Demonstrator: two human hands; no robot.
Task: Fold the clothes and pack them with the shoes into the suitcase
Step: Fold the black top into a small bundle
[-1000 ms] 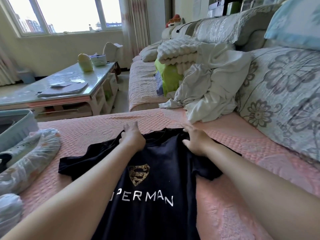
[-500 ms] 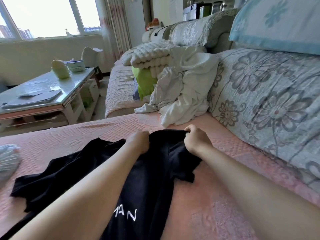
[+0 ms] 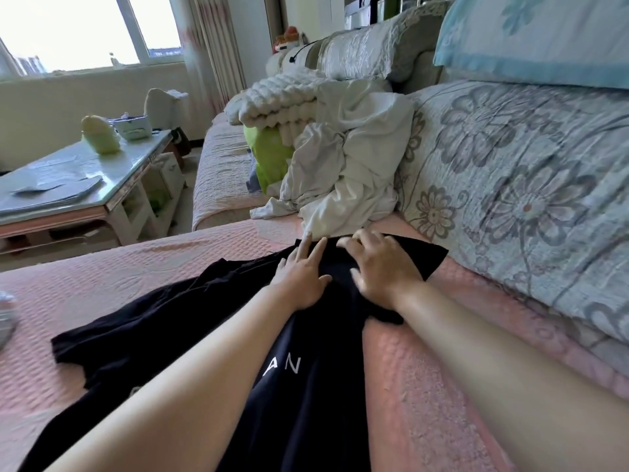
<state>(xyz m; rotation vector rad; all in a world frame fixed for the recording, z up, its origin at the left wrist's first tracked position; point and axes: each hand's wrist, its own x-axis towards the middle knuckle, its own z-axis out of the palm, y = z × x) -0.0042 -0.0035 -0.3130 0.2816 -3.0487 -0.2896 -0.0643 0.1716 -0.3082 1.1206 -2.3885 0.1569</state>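
1. Black T-shirt: lies spread, front up, on the pink quilted sofa cover, running from the frame centre down to 6 o'clock. White letters "AN" show on the chest between the two forearms. One sleeve reaches out to 8 o'clock, the other to 2 o'clock of the hands. The cloth is rumpled under the wrists.
2. Left hand: palm down on the shirt's top edge, just above frame centre. Fingers straight and spread, pressing flat, gripping nothing.
3. Right hand: just beside the left, at its 3 o'clock, palm down on the same top edge. Fingers extended and lightly bent, resting on the cloth, not closed round it; the fingertips are blurred.
4. White garment heap: crumpled, at 12 o'clock of the hands, its lower hem just beside the fingertips.
5. Bright green item: partly covered, at 10 o'clock of the heap.
6. White ribbed blanket: folded, on top of the green item.
7. Floral back cushion: at 2 o'clock, along the sofa back.
8. Pale blue pillow: at 1 o'clock, above the floral cushion.
9. Coffee table: at 9 to 10 o'clock, well apart from the shirt, bearing papers and small containers.
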